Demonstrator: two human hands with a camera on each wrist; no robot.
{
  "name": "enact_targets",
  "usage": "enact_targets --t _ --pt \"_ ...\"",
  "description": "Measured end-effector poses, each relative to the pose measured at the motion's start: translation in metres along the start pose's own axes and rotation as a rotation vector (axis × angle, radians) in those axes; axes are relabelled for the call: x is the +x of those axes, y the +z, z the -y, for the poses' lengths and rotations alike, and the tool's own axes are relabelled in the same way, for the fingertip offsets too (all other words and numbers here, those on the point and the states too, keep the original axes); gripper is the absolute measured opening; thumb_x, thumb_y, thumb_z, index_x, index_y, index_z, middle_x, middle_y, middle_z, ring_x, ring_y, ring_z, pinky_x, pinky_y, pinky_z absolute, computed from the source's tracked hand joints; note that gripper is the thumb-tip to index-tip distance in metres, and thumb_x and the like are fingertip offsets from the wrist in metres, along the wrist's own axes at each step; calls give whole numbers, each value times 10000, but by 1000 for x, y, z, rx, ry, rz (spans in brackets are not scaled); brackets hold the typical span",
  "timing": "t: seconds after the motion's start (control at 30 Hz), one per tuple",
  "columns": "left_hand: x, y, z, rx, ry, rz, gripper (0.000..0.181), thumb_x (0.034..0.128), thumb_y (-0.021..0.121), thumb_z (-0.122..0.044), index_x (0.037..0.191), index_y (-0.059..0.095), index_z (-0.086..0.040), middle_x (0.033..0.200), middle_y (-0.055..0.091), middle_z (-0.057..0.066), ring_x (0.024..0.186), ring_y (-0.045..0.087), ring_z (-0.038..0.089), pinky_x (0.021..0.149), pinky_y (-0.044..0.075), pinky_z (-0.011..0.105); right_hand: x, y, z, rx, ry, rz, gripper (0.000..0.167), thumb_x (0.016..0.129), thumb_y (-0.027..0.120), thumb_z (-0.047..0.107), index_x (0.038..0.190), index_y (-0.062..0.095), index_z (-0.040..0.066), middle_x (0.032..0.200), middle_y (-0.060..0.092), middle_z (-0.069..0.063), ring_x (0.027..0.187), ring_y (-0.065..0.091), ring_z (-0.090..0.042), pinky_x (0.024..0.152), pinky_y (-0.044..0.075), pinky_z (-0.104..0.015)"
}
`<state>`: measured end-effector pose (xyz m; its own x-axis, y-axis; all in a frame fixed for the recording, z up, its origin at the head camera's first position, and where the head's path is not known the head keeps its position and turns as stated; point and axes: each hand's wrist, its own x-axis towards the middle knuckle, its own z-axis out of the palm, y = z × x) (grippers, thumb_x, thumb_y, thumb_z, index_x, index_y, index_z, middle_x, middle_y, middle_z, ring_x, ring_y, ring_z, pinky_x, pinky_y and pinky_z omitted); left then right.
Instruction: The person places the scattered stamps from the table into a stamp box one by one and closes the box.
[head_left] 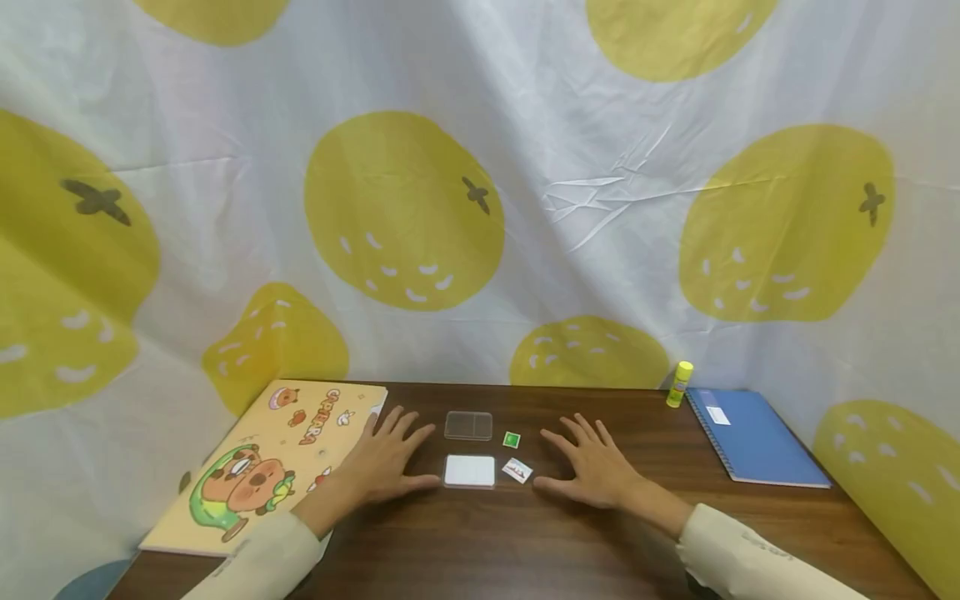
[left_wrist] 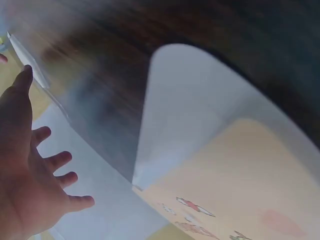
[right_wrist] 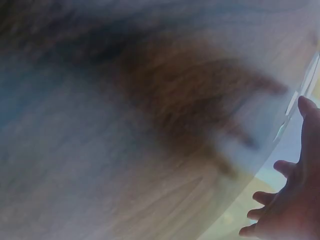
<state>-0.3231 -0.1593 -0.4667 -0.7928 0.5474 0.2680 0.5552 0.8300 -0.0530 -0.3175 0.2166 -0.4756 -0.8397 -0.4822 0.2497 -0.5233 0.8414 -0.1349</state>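
Observation:
My left hand [head_left: 384, 463] has its fingers spread over the dark wooden table, the thumb close to the left edge of a clear-rimmed shallow case with white inside [head_left: 469, 471]. Behind that lies a clear, flat plastic piece [head_left: 468, 426], perhaps a lid. To the right are a small green stamp-like paper [head_left: 512, 439] and a small white picture paper [head_left: 517, 471]. My right hand [head_left: 592, 469] is spread just right of these papers, its thumb near the white one. Both hands are bare and hold nothing. Each wrist view shows splayed fingers at its edge.
A beige Capybara-printed folder or pad [head_left: 255, 467] lies at the left, partly under my left forearm. A yellow glue stick [head_left: 679, 384] stands at the back right beside a blue spiral notebook [head_left: 757, 437]. A fruit-printed curtain [head_left: 585, 225] closes off the back and sides.

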Motion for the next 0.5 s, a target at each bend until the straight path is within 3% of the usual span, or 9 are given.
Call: enact_targets --t 0.27,0.4,0.5 --pt "8 -3 -9 -53 22 35 784 930 632 -653 1516 522 -144 1535 468 208 1456 366 472 1134 263 729 1 1 9 12 -41 -6 769 912 650 658 1475 576 138 1467 516 -242 1427 387 -532 1164 243 -699" --pt "11 -3 -14 -69 45 57 760 941 640 -630 1511 526 -140 1489 502 207 1433 395 458 1128 286 719 2 1 12 32 -80 -40 706 904 703 605 1415 632 123 1273 601 -169 1255 562 -432 1115 361 -653" --pt "13 -2 -17 -71 86 47 738 942 656 -610 1493 542 -133 1406 550 196 1375 453 419 1102 349 695 3 1 14 44 -97 -49 671 905 717 583 1385 658 118 1164 611 -108 1102 611 -326 1039 452 -583"
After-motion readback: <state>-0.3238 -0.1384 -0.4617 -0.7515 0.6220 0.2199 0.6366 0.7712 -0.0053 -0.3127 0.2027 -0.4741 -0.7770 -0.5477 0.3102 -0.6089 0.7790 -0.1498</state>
